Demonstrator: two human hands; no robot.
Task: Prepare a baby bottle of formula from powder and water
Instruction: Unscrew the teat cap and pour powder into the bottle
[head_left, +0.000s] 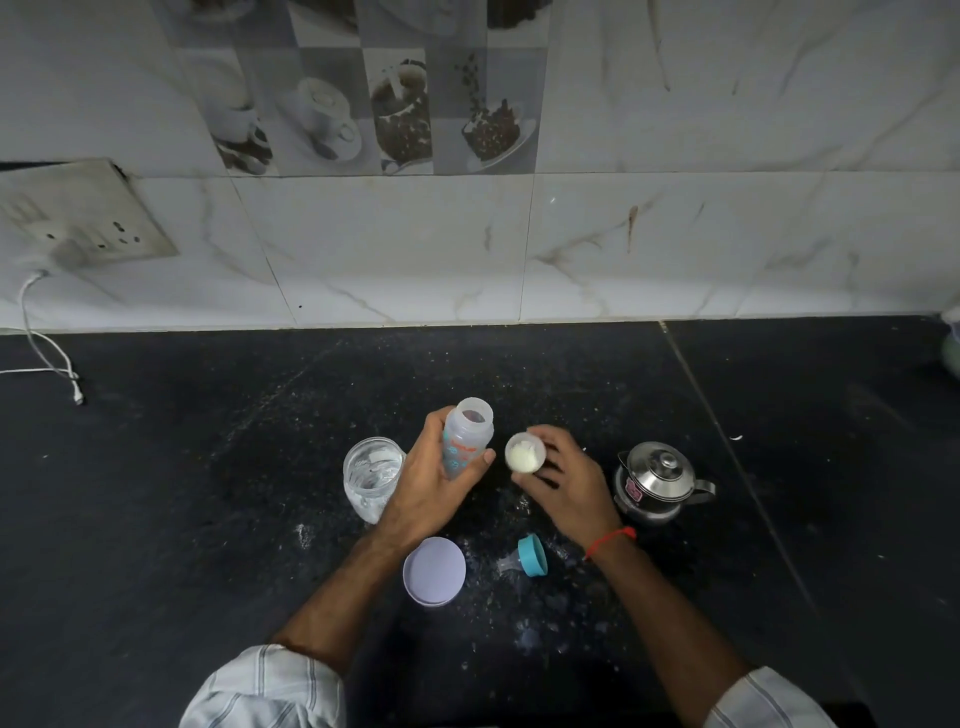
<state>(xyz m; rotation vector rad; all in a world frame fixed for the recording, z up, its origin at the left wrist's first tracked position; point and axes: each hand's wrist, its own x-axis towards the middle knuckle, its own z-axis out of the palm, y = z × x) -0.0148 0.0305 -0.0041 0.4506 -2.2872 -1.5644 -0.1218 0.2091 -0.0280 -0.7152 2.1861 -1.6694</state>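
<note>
Nearest to the person, toward the front edge of the bench (156, 493), a round lilac lid (434, 570) is lying flat, and just to its right a blue teat ring (532, 555) with its clear nipple is lying on its side. White powder is lying scattered on the dark surface around them.

Further in, the left hand (434, 486) is gripping the baby bottle (466, 439), fingers and thumb curled round its printed body. The bottle is standing nearly upright, its long axis leaning a little away toward the wall, and its mouth is open. The right hand (563, 480) is pinching a small clear scoop-like cup (525, 453) with pale powder inside. The cup is just beside the bottle on its right and somewhat lower than the mouth, not touching it. I judge that the coming move is to lift the cup up and to the left, over the mouth, and tip it; nothing is standing between them.

Left of the bottle, partly behind the left hand, a clear glass jar (371, 475) is standing open. Right of the right hand, a lidded steel pot (655, 480) is standing near. At the far left, a white cable (49, 358) is hanging down from the wall socket onto the bench.
</note>
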